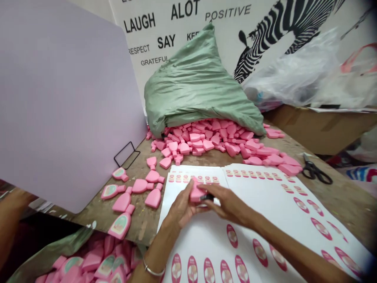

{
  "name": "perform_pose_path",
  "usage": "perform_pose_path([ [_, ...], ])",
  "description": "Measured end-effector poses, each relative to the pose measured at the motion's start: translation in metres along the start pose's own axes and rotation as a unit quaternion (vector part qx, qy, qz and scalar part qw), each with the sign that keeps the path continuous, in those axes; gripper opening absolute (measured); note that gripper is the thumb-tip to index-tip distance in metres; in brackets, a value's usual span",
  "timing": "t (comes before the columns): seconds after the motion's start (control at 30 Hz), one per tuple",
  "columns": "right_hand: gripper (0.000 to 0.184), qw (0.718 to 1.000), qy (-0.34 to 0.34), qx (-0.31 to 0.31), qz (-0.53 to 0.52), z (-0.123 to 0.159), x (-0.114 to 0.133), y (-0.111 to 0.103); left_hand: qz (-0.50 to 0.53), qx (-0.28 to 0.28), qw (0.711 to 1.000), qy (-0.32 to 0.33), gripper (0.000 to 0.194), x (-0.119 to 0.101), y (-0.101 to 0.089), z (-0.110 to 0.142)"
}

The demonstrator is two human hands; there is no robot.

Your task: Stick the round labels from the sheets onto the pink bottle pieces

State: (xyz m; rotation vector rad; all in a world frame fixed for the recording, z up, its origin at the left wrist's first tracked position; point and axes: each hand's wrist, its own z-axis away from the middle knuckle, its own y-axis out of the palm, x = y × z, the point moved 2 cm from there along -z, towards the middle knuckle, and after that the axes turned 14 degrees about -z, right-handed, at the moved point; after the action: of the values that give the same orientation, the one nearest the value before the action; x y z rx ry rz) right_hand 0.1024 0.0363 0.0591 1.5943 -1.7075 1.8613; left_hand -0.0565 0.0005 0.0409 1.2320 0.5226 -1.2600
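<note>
My left hand is closed round a small pink toy bottle above the sheets of stickers. Close against it, my right hand grips a small black tool whose exact kind I cannot make out; its fingertips touch the bottle. Beneath both hands lies a left sticker sheet with small labels along its top and oval pink labels lower down. A right sticker sheet adjoins it, with gaps among its labels. Several loose pink bottles lie left of the sheets, some bearing oval labels.
At the back, a green sack spills a heap of pink bottles. Black-handled scissors lie at the right. A pale panel and black wire stand occupy the left. Below the table edge, more bottles fill a bag. Another person's arm shows far left.
</note>
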Motion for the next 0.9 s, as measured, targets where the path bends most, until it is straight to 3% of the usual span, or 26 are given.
perform_pose_path([
  [0.03, 0.046, 0.999, 0.026, -0.014, -0.014, 0.014, 0.007, 0.004, -0.009, -0.002, 1.0, 0.018, 0.043, 0.001, 0.001, 0.005],
  [0.1, 0.05, 0.985, 0.147, -0.09, 0.018, 0.04, 0.005, 0.004, -0.042, -0.056, 0.996, 0.053, 0.039, 0.005, -0.003, 0.017],
  [0.17, 0.052, 0.939, 0.292, -0.156, 0.096, 0.065, -0.008, 0.0, -0.076, -0.123, 0.987, 0.067, 0.04, 0.01, -0.01, 0.029],
  [0.2, 0.053, 0.917, 0.344, -0.157, 0.127, 0.075, -0.016, -0.001, -0.089, -0.151, 0.982, 0.076, 0.041, 0.012, -0.015, 0.034],
  [0.27, 0.05, 0.901, 0.395, -0.12, 0.132, 0.09, -0.027, 0.0, -0.101, -0.19, 0.973, 0.085, 0.043, 0.017, -0.021, 0.041],
  [0.37, 0.047, 0.905, 0.407, -0.091, 0.084, 0.098, -0.028, 0.005, -0.082, -0.202, 0.973, 0.075, 0.043, 0.024, -0.026, 0.044],
  [0.53, 0.039, 0.902, 0.399, -0.161, 0.041, 0.099, -0.024, 0.007, -0.073, -0.196, 0.974, 0.082, 0.042, 0.031, -0.033, 0.043],
  [0.73, 0.034, 0.92, 0.334, -0.203, -0.038, 0.103, -0.031, 0.017, -0.064, -0.232, 0.969, 0.059, 0.038, 0.027, -0.039, 0.046],
  [0.83, 0.035, 0.926, 0.311, -0.21, -0.045, 0.109, -0.036, 0.0, -0.076, -0.241, 0.965, 0.067, 0.033, 0.022, -0.037, 0.05],
  [0.9, 0.034, 0.926, 0.3, -0.229, -0.025, 0.122, -0.045, -0.028, -0.089, -0.242, 0.964, 0.069, 0.033, 0.021, -0.037, 0.052],
])
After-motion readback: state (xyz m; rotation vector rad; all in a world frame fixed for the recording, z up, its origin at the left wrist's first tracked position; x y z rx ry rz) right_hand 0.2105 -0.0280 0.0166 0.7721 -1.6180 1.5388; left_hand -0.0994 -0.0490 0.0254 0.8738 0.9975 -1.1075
